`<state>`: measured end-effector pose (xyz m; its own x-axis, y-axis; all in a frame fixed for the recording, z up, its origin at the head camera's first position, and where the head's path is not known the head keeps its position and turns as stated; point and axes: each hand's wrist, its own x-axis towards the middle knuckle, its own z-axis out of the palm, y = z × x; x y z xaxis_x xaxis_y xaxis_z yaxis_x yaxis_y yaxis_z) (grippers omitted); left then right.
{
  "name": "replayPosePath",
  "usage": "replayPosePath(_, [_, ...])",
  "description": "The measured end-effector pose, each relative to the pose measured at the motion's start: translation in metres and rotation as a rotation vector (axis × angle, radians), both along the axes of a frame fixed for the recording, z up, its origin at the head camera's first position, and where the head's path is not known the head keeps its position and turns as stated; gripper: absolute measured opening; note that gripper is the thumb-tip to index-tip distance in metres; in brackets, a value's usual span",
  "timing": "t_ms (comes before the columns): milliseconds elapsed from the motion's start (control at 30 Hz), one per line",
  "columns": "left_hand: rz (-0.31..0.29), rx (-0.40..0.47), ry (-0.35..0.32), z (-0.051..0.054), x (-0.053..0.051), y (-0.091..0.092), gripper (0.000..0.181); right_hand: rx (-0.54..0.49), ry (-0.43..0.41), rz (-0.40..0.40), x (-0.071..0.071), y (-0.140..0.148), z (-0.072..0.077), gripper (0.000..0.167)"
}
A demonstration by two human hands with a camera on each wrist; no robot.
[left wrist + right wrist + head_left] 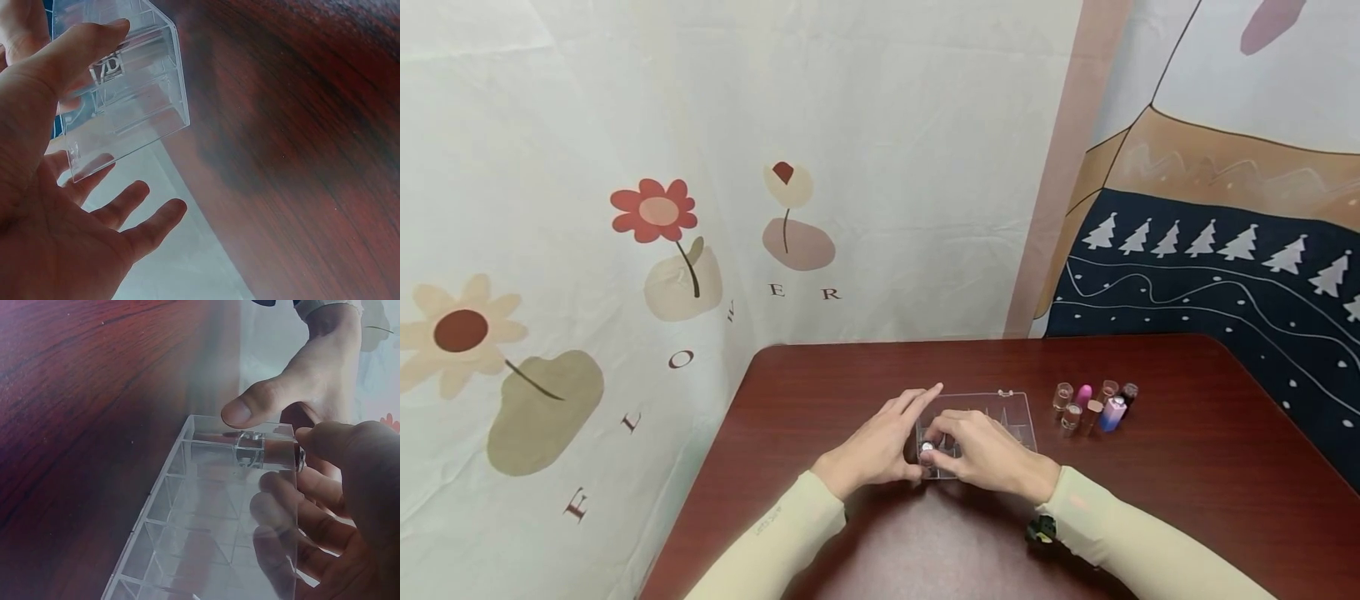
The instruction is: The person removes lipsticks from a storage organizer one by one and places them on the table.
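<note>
On the table sits a clear plastic compartment box (1018,414). My left hand (874,442) rests along the box's left side, thumb at the near corner. In the left wrist view its thumb lies against the clear wall and the other fingers are extended and spread. My right hand (988,454) reaches over the box and pinches a small cylindrical tube (927,447) with a pale, shiny round end, at the near-left compartment. The right wrist view shows the tube (250,449) through the box's wall, partly inside; its exact kind is unclear.
Right of the box stand several small cosmetic tubes, including a pink-and-blue one (1113,413), a bright pink one (1084,395), a dark one (1128,399) and some clear-topped ones (1063,397). The dark red table (850,371) meets a printed cloth backdrop (910,167).
</note>
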<state>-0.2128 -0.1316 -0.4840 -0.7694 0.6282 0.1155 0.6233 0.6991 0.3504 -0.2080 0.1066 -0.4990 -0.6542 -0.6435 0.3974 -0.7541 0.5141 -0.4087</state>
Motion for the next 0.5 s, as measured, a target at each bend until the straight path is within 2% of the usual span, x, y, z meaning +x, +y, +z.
replayPosePath(500, [0.002, -0.008, 0.009, -0.001, 0.000, 0.001, 0.136, -0.047, 0.071, -0.011, 0.004, 0.003, 0.012, 0.008])
